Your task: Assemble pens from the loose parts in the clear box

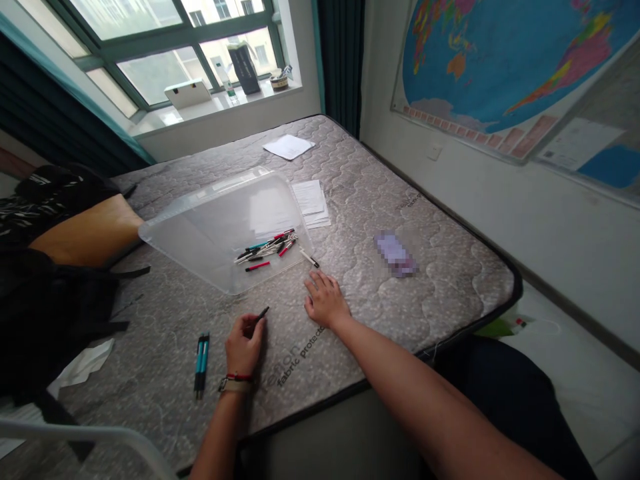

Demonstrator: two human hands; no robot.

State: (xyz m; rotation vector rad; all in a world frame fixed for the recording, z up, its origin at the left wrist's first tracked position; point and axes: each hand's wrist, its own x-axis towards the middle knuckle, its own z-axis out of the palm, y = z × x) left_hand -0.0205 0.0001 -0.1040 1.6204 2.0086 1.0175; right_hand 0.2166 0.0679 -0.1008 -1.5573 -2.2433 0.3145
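Note:
My left hand (243, 343) is closed around a slim black pen-like piece (263, 313), whose dark tip sticks out past the fingers. My right hand (327, 299) lies palm down on the mattress with its fingers apart. Just beyond its fingertips is a white pen with a black end (309, 258), at the edge of the translucent plastic lid or tray (200, 220). Inside that shallow plastic piece lies a pile of loose pens and pen parts (270, 247), black, white, red and blue. A red pen piece (257, 267) lies apart from the pile. Blue-and-black pens (201, 365) rest side by side left of my left hand.
The patterned mattress (360, 313) fills the middle. Papers (313, 200) lie partly behind the plastic piece, with a white sheet (289, 147) farther back. A blurred purple object (395, 255) sits at right. Black bags (50, 307) and crumpled tissue (87, 365) are at left.

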